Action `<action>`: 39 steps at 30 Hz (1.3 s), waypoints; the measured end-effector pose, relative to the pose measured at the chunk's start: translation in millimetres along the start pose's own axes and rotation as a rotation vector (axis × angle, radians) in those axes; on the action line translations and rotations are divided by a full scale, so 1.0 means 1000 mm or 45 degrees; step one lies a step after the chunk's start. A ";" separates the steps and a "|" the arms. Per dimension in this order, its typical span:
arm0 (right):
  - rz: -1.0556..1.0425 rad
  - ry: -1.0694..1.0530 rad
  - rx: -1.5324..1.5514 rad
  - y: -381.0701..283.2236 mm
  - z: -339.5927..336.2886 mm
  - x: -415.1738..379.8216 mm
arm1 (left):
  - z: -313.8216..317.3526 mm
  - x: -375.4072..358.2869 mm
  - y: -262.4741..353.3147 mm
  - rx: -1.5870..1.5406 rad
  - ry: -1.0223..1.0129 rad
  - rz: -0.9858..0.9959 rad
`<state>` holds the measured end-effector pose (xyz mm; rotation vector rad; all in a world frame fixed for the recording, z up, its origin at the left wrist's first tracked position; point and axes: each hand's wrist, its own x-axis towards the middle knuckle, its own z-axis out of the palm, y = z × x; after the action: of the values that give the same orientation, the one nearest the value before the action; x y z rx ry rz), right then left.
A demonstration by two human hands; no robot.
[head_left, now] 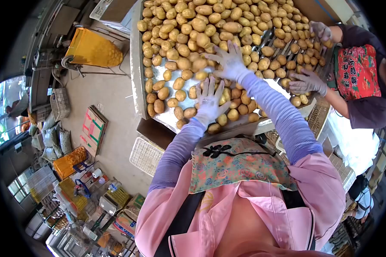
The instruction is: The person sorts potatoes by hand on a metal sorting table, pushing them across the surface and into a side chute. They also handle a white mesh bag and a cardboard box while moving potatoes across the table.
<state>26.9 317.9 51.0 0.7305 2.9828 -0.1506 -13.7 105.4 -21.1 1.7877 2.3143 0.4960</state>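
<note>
Many yellow-brown potatoes (197,24) lie on a metal sorting table (138,77). My left hand (209,100), in a whitish glove, rests with its fingers spread over potatoes near the table's front edge. Farther up and to the right, my right hand (230,62), gloved as well, reaches over the pile with fingers apart, touching potatoes. Neither hand is closed round a potato. Some potatoes beside my right hand are blurred.
At the right, a co-worker's gloved hands (309,82) touch potatoes on the same table. A white plastic basket (145,155) stands below the table at the left. A yellow sack (92,48) and flattened cartons (93,130) are farther left.
</note>
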 end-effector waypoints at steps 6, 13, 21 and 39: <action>-0.097 0.132 0.177 0.034 0.041 -0.076 | -0.038 -0.085 -0.055 0.036 0.039 0.018; -0.086 -0.108 0.289 -0.013 0.040 -0.161 | -0.074 -0.218 -0.101 0.122 -0.049 -0.204; -0.610 -0.088 0.373 -0.132 0.057 -0.123 | -0.068 -0.056 -0.152 0.529 0.115 -0.005; -0.717 0.022 0.337 -0.072 0.075 -0.136 | -0.092 -0.181 -0.102 0.031 -0.146 -0.083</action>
<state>116.7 183.6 -6.3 -0.1204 3.1292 -0.5733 -88.7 -106.1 16.0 1.6979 2.3011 0.3468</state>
